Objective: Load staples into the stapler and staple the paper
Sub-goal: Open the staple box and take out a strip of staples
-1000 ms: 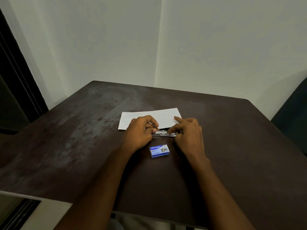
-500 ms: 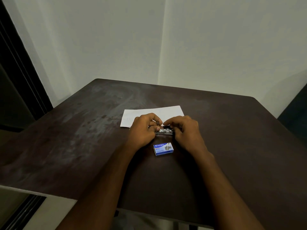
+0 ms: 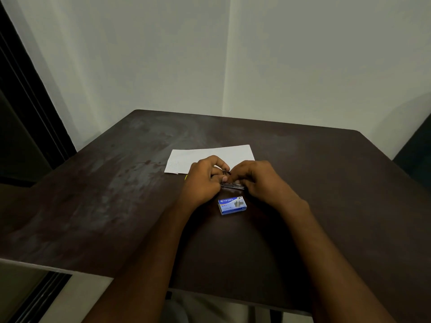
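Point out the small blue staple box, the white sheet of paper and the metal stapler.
small blue staple box (image 3: 232, 205), head view, top face
white sheet of paper (image 3: 210, 156), head view, middle
metal stapler (image 3: 232, 185), head view, exposed rail

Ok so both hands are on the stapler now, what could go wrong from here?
Three possible risks:
1. The small metal stapler is almost hidden between the left hand and right hand, so a fingertip could get pinched.
2. The blue cardboard staple box lies just below the wrists and could be knocked.
3. The white paper sheet lies loose behind the hands and may shift.
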